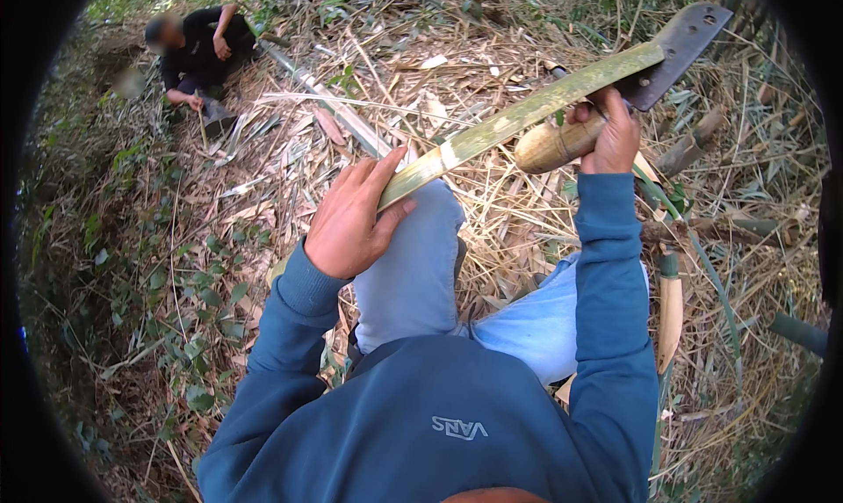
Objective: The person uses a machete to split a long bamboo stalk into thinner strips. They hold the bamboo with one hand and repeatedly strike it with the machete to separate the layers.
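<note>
A long split bamboo strip (536, 108), greenish yellow with a pale band at a node, slants up to the right across my knees. My left hand (351, 217) grips its lower left end, thumb beneath and fingers along the top. In my right hand (615, 134) is a machete (689, 46) with a thick rounded wooden handle (553, 144) and a broad dark blade with small holes. The blade's near part lies behind the strip's upper end. Whether its edge touches the bamboo is hidden.
Upper left, another person (206, 50) in black sits low on the ground. A bamboo pole (325, 99) runs from near that person toward my left hand. Dry leaves and shavings cover the ground. Cut branches (694, 143) and a green bamboo piece (799, 334) lie at right.
</note>
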